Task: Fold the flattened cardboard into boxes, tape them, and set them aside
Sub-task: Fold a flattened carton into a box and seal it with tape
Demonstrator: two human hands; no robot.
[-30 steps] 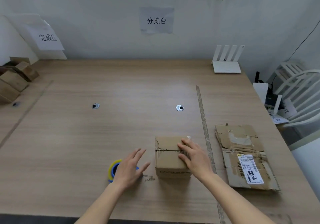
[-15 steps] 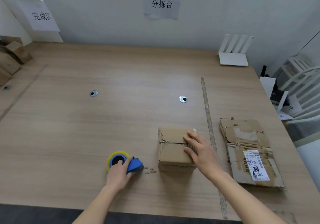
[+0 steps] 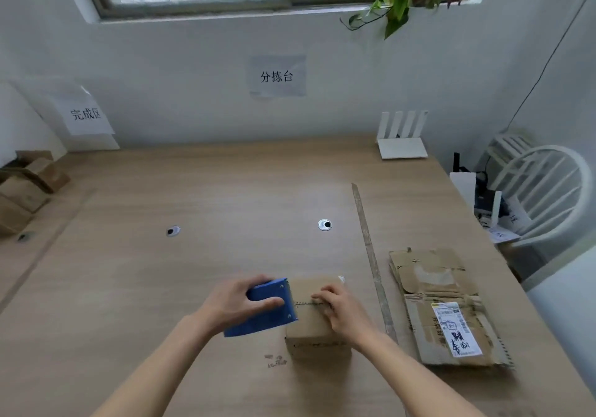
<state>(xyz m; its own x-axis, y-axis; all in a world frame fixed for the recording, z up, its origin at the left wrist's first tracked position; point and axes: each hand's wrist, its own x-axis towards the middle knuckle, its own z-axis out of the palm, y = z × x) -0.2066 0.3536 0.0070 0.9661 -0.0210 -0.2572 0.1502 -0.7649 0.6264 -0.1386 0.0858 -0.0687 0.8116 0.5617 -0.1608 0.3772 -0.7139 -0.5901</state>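
Observation:
A small folded cardboard box stands on the wooden table near its front edge. My left hand grips a blue tape dispenser and holds it against the box's left top edge. My right hand rests on the box's top at the flap seam, its fingers curled over the closed flaps. A stack of flattened cardboard with a white shipping label lies to the right of the box.
Finished boxes sit at the table's far left below a paper sign. A white router stands at the back right. A white chair is beyond the right edge. A tape strip runs along the tabletop.
My left hand picked the blue tape dispenser up off the table and carried it right to the box's left top edge. The right hand stayed on the box top. The camera tilted up.

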